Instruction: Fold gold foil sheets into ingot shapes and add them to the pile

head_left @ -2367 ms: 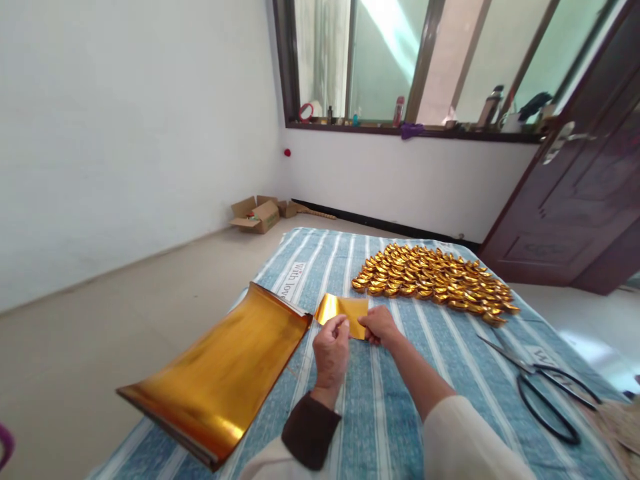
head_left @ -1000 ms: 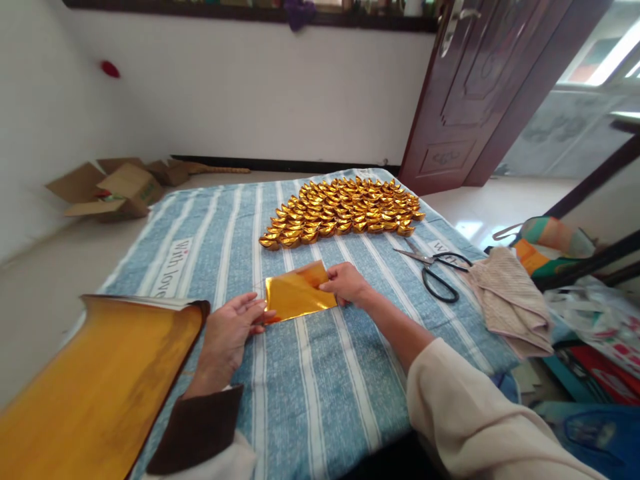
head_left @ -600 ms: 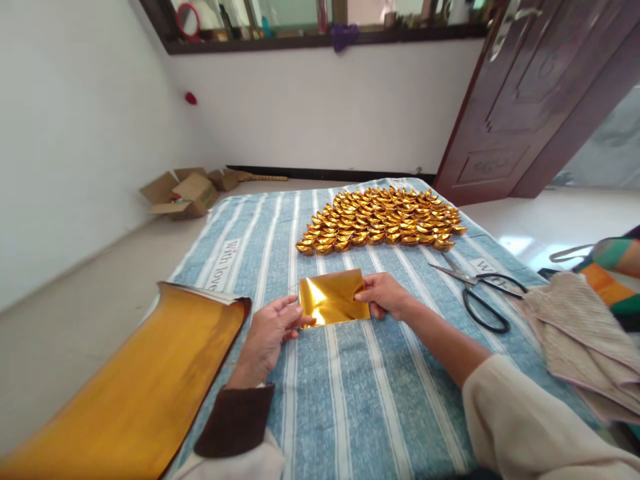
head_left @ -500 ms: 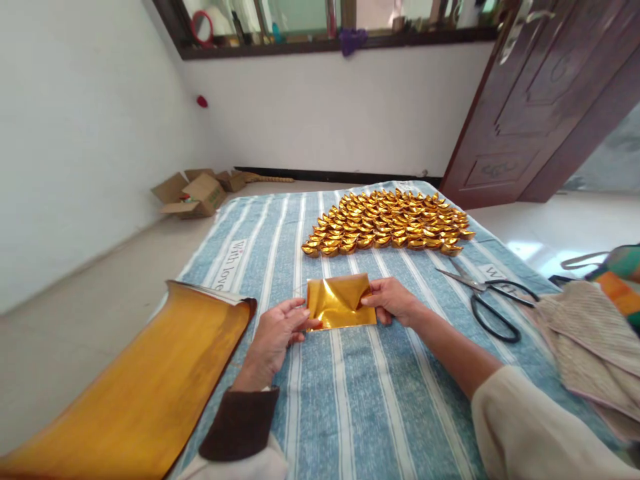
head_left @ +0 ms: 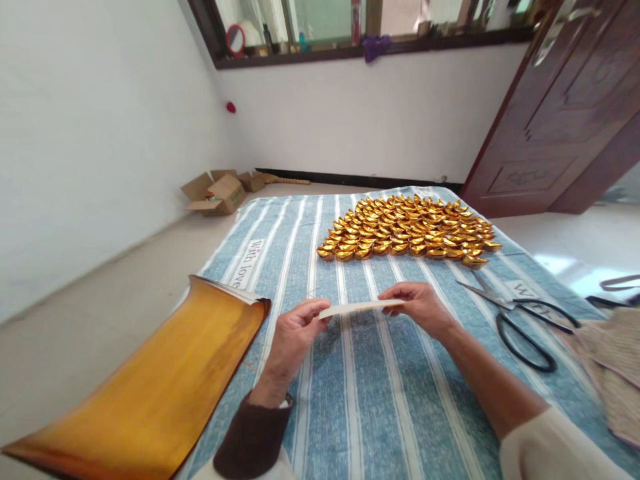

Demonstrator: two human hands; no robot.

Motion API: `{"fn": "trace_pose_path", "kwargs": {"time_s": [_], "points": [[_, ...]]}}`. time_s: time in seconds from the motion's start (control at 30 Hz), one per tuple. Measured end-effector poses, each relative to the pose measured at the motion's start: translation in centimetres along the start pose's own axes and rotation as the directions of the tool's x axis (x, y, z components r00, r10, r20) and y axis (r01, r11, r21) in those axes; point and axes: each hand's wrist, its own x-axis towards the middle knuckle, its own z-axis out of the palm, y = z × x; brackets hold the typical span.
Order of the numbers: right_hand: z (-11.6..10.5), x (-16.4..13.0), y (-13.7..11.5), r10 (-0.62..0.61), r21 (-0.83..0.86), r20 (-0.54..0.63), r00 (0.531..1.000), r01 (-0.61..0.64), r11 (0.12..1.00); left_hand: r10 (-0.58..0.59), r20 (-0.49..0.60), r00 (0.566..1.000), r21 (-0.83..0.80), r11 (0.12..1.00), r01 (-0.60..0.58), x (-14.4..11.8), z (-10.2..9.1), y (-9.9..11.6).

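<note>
Between my two hands a sheet of gold foil paper is held tilted nearly edge-on, so a thin strip of its pale side shows. My left hand pinches its left end, and my right hand pinches the right end. Beyond them, several rows of folded gold paper ingots stand on the striped cloth. A stack of large gold foil sheets lies left of my left hand, its far end curled up. Black-handled scissors rest with blades partly apart, to the right of my right hand.
A blue and white striped cloth covers the table. Folded beige fabric lies at the right edge. Open cardboard boxes stand on the floor at far left. A brown door is at the back right.
The foil sheet has turned from its gold face showing to nearly edge-on, pale side in view. Both hands keep hold of its ends. The whole view has shifted, scene moving rightward.
</note>
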Motion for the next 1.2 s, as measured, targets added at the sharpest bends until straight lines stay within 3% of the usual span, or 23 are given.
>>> {"fn": "trace_pose_path", "kwargs": {"time_s": [0.13,0.2,0.33,0.43,0.53,0.63,0.9,1.0,1.1,1.17,1.2], "points": [[-0.6,-0.2,0.0,-0.339,-0.185,-0.056,0.939,0.324,0.928,0.140,0.010,0.990,-0.008,0.990,-0.140,-0.2,0.0,0.6],[-1.1,-0.2,0.4,-0.396,-0.274,-0.003,0.918,0.380,0.884,0.149,0.077,0.986,0.019,0.988,-0.151,-0.2,-0.1,0.3],[-2.2,0.1,1.4,-0.342,-0.397,0.190,0.920,0.390,0.831,0.158,0.283,0.946,0.178,0.960,-0.214,0.2,-0.4,-0.9],[-2.8,0.2,1.9,-0.336,-0.459,0.312,0.888,0.451,0.766,0.159,0.410,0.898,0.242,0.931,-0.275,0.3,-0.6,-1.2],[-3.1,0.0,2.0,-0.324,-0.520,0.367,0.872,0.481,0.706,0.138,0.467,0.873,0.284,0.912,-0.296,0.2,-0.6,-0.8],[-3.2,-0.2,1.9,-0.255,-0.580,0.389,0.885,0.450,0.679,0.115,0.493,0.862,0.304,0.906,-0.295,0.2,-0.6,-0.4],[-2.9,-0.5,1.1,-0.211,-0.589,0.431,0.877,0.451,0.671,0.033,0.497,0.867,0.260,0.948,-0.185,0.0,-0.4,-0.1],[-2.8,-0.5,0.9,-0.193,-0.604,0.426,0.884,0.437,0.667,-0.017,0.491,0.871,0.313,0.936,-0.158,-0.1,-0.4,-0.1],[-2.6,-0.6,1.0,-0.186,-0.615,0.417,0.889,0.427,0.663,-0.009,0.423,0.906,0.507,0.831,-0.228,-0.5,-0.2,-0.1],[-2.4,-0.6,1.2,-0.189,-0.620,0.407,0.893,0.423,0.661,0.120,0.297,0.947,0.659,0.692,-0.294,-1.0,0.3,-0.1],[-2.3,-0.5,1.4,-0.192,-0.623,0.399,0.897,0.419,0.661,0.251,0.217,0.943,0.717,0.614,-0.328,-1.3,0.6,0.0]]}}
